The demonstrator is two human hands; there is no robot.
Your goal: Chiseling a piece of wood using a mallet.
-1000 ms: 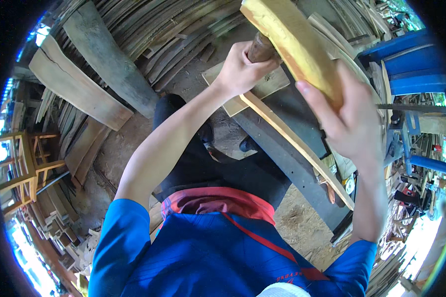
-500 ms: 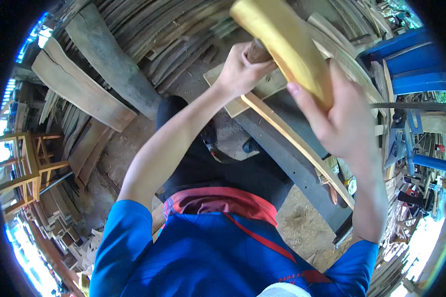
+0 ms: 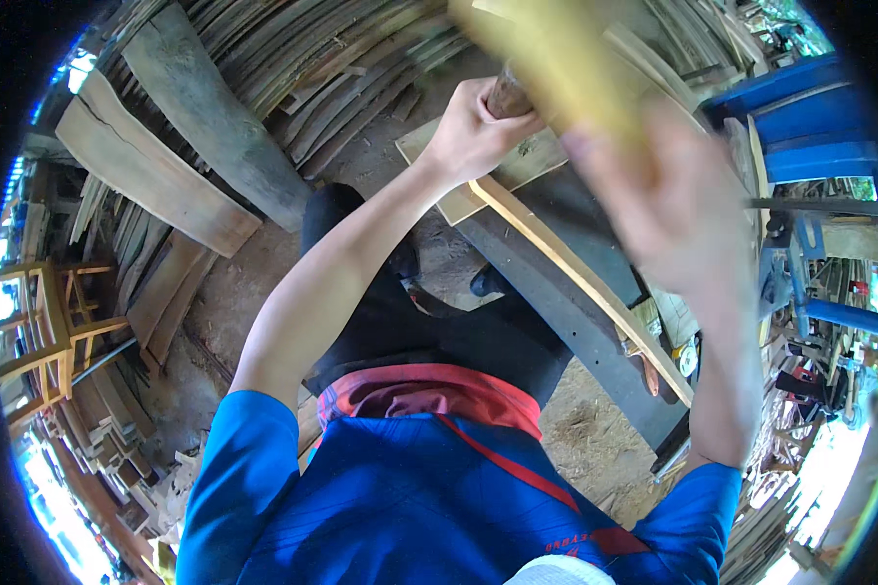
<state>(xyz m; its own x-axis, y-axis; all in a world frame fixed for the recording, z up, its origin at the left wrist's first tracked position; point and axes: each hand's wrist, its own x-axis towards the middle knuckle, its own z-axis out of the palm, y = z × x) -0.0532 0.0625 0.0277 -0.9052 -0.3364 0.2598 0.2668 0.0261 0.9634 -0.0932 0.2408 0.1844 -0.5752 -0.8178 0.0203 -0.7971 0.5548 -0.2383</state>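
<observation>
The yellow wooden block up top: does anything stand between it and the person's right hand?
Nothing visible does: the right hand grips the lower end of the yellow wooden block directly, though both are blurred.

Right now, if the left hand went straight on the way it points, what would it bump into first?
Probably the yellow wood in the right hand: it shows just past the left hand and the brown stick gripped there. Depth is unclear, so the hand might miss it.
</observation>
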